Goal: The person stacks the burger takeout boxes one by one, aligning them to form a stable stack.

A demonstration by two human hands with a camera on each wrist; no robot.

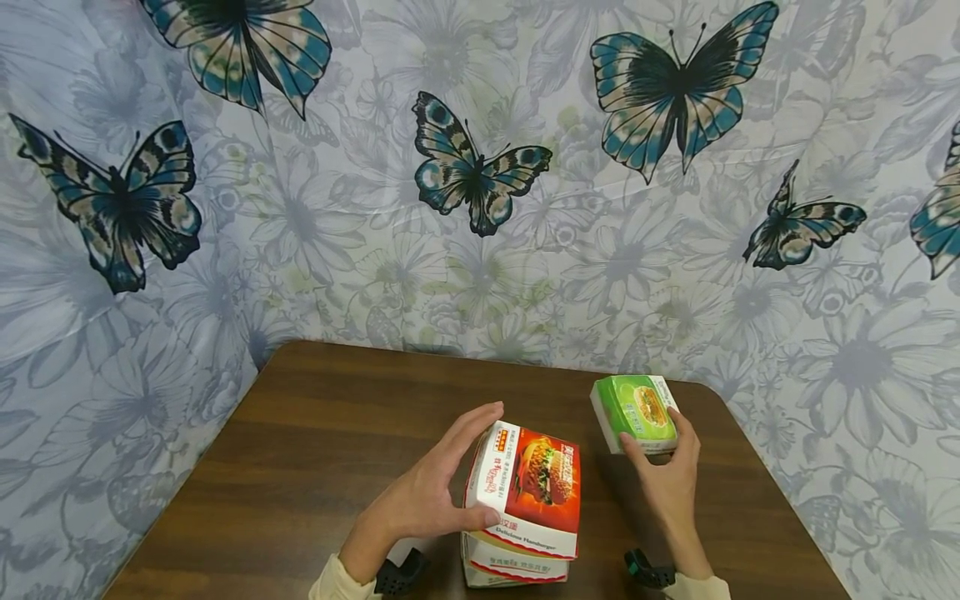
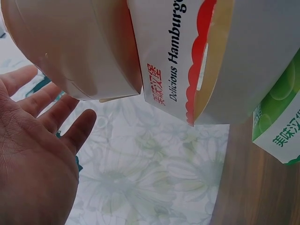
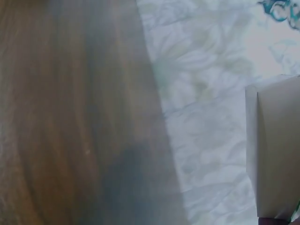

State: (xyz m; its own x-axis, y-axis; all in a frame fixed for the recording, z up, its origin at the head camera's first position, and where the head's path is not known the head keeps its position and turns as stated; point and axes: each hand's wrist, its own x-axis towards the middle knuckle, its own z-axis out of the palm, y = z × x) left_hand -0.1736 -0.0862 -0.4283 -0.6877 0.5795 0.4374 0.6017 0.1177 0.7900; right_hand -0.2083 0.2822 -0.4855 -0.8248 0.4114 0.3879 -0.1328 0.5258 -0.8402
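Note:
A red and white hamburger box tops a stack near the table's front. My left hand spreads around its left side, thumb at the front corner and fingers behind. In the left wrist view, the left hand's fingers look loosely extended beside the box's plain side. Another red-trimmed box stands beneath; a box with green lettering shows lower down. My right hand holds a green hamburger box between thumb and fingers. In the right wrist view, wall shows between this box and the tabletop.
The brown wooden table has rounded far corners. Behind it hangs a pale floral wall covering with large butterflies. Dark wrist bands sit at both wrists.

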